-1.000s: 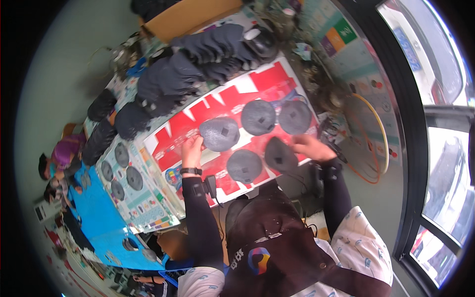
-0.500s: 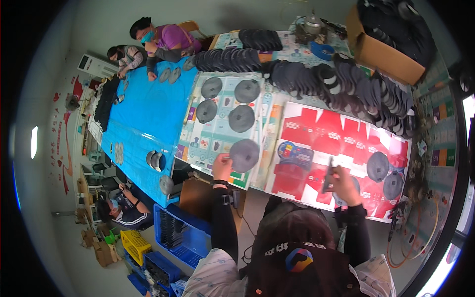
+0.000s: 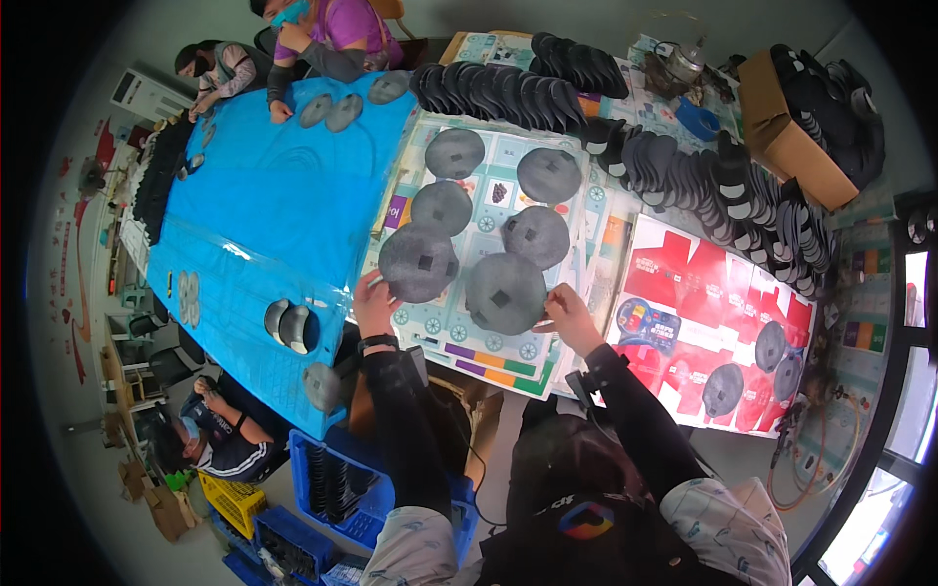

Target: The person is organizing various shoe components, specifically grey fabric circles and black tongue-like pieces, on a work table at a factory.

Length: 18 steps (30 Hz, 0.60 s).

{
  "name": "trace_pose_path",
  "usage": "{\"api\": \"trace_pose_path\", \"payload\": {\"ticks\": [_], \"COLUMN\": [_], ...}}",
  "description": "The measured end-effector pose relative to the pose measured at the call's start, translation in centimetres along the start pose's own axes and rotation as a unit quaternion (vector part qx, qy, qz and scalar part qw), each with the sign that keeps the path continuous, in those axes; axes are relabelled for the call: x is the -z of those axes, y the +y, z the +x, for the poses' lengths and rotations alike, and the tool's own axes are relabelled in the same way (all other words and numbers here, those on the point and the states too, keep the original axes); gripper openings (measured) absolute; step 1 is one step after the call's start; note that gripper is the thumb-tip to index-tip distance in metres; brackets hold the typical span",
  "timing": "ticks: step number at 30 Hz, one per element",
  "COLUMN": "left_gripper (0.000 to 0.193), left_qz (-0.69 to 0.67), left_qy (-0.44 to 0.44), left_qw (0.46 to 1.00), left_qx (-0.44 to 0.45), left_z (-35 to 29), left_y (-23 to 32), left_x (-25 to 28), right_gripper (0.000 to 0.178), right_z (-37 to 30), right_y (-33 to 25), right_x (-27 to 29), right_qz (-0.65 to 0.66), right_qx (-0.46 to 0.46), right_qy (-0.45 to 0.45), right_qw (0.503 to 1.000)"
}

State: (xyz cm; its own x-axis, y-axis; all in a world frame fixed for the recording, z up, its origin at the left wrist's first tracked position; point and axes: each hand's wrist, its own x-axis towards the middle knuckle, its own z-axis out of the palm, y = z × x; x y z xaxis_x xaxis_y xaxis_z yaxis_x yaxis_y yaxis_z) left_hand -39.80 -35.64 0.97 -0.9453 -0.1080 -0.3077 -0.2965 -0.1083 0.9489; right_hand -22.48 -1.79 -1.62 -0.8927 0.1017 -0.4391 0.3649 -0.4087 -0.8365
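Observation:
My left hand (image 3: 376, 307) pinches the near left edge of a round grey disc (image 3: 415, 272) with a small dark square in its middle. My right hand (image 3: 573, 320) grips the right edge of a second grey disc (image 3: 518, 305), which bears a similar dark square. Both discs are over the near part of a pale printed sheet (image 3: 415, 322). Several more discs lie beyond them, one of them a flat grey disc (image 3: 549, 176). The left-hand disc partly covers another disc (image 3: 441, 207); the right-hand one overlaps a disc (image 3: 535, 237) behind it.
To the right, a red-and-white printed sheet (image 3: 674, 264) carries three grey discs (image 3: 724, 391). Rows of dark curved pieces (image 3: 498, 96) line the back, near a cardboard box (image 3: 796, 146). Two people sit beyond the blue-covered table (image 3: 283, 186); another sits lower left, near blue crates (image 3: 327, 493).
My right hand has come left from the red sheet to the pale one, with a disc. My left hand's disc has shifted left among the others. The whole view has turned right.

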Motion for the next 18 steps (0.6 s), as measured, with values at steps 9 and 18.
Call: {"api": "trace_pose_path", "payload": {"ticks": [9, 18], "left_gripper": [0.03, 0.017], "left_qz": [0.04, 0.04], "left_qy": [0.134, 0.17], "left_qw": [0.989, 0.984], "left_qx": [0.055, 0.025], "left_z": [5.2, 4.4], "left_y": [-13.6, -13.9], "left_x": [5.4, 5.2], "right_gripper": [0.02, 0.014], "right_z": [1.6, -0.2], "right_y": [6.0, 4.7], "right_x": [-1.4, -0.5], "right_qz": [-0.325, -0.573], "right_qx": [0.001, 0.139], "right_qy": [0.155, 0.109], "right_qw": [0.933, 0.801]}}
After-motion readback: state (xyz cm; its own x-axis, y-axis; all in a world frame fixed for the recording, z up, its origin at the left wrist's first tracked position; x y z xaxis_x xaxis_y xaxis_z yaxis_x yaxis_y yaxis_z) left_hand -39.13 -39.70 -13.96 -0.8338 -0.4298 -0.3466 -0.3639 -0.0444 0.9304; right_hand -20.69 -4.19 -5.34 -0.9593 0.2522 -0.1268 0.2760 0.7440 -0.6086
